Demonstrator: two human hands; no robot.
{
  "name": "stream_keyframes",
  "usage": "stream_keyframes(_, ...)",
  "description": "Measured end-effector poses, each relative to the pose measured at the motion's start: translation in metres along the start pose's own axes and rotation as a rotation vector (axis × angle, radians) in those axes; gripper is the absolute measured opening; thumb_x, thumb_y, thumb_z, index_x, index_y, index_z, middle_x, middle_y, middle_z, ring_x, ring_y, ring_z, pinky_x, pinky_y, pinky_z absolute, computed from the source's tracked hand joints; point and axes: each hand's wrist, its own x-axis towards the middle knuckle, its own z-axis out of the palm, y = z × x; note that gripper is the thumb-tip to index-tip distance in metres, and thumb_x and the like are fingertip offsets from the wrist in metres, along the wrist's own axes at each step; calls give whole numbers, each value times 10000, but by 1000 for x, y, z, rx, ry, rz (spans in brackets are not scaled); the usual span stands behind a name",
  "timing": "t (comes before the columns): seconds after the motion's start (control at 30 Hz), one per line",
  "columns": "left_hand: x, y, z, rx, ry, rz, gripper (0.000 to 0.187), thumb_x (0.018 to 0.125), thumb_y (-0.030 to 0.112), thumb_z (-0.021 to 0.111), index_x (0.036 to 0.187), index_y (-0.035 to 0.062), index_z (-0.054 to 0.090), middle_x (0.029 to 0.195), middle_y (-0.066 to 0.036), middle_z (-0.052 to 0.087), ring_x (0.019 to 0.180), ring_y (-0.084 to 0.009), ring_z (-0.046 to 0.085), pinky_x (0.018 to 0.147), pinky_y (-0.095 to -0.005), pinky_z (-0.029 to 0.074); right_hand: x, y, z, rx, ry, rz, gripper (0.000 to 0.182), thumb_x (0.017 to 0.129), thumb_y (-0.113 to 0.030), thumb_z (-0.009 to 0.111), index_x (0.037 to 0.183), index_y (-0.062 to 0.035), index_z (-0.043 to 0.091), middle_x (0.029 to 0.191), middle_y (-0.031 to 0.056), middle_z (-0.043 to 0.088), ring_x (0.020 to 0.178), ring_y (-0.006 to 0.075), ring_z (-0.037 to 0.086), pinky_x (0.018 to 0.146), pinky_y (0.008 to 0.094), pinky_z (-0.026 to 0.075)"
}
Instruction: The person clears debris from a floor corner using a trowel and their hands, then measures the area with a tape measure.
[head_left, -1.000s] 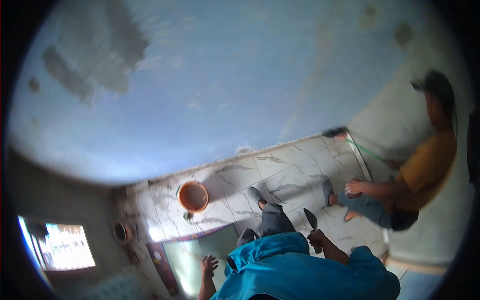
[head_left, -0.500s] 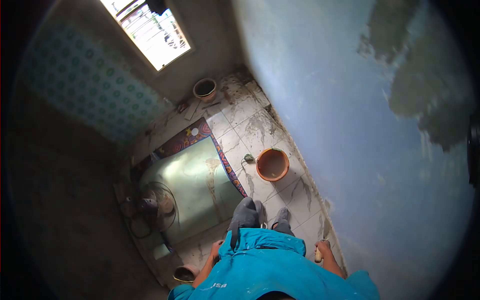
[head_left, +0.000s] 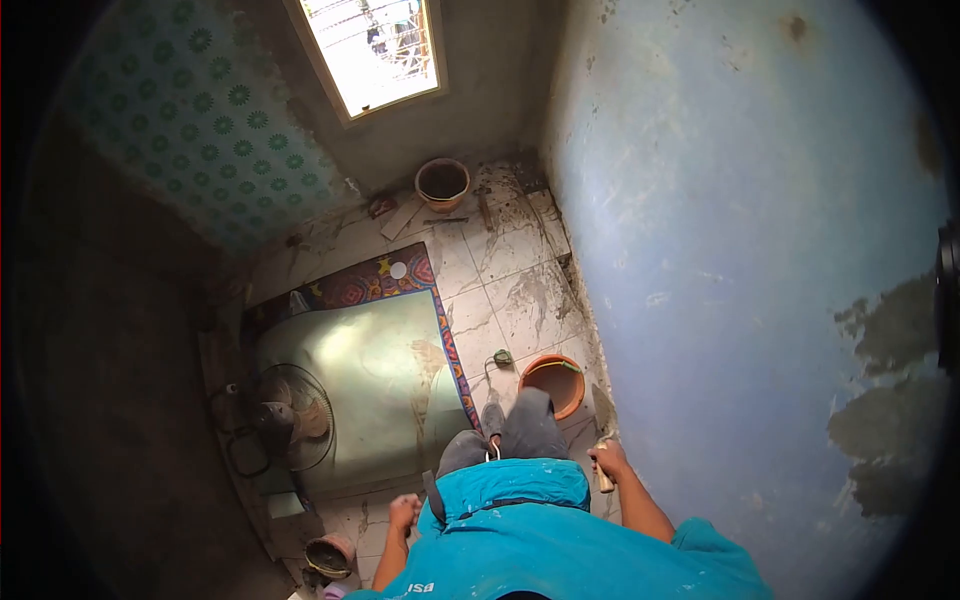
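Note:
My right hand [head_left: 608, 458] is wrapped around the wooden handle of a trowel [head_left: 604, 408], whose grey blade points forward beside the foot of the blue wall. Close ahead of that hand is an orange bucket [head_left: 577, 402], with murky grey contents and a greenish strip at its rim. My left hand [head_left: 404, 513] hangs at my left side with its fingers curled in, and nothing shows in it. My legs in dark trousers hide part of the bucket's near side.
A pale green sheet [head_left: 375, 370] with a patterned border covers the floor at left, with a fan [head_left: 295, 415] on it. Another bucket [head_left: 442, 207] stands below the window. A smaller bucket [head_left: 345, 562] is near my left hand. Bare grey patches mark the blue wall [head_left: 700, 250].
My view has shifted forward, and one leg has stepped up beside the orange bucket. My left hand has swung out from my side. The trowel has come forward with my right hand.

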Motion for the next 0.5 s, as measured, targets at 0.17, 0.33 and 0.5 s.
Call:
stream_keyframes(0.17,76,147,-7,-406,29,-33,330,874,277,577,1092,32,544,919,-79,624,699,-167,628,531,-238,474,12,-76,16,-117,-31,-53,223,748,-66,669,897,18,526,681,109,570,496,187,556,424,309,461)
stream_keyframes(0.33,135,268,16,-357,-7,83,337,864,275,596,1092,29,566,883,-65,633,710,-139,623,569,-223,451,61,-118,17,-214,-65,174,128,744,-47,623,676,53,583,596,129,564,447,200,526,408,344,425)
stream_keyframes(0.5,220,344,57,-125,-74,105,274,838,237,616,1006,21,626,833,-87,654,707,-146,616,622,-275,474,114,-224,22,-368,-51,294,209,733,-90,647,804,106,630,735,197,623,609,279,605,550,400,499)
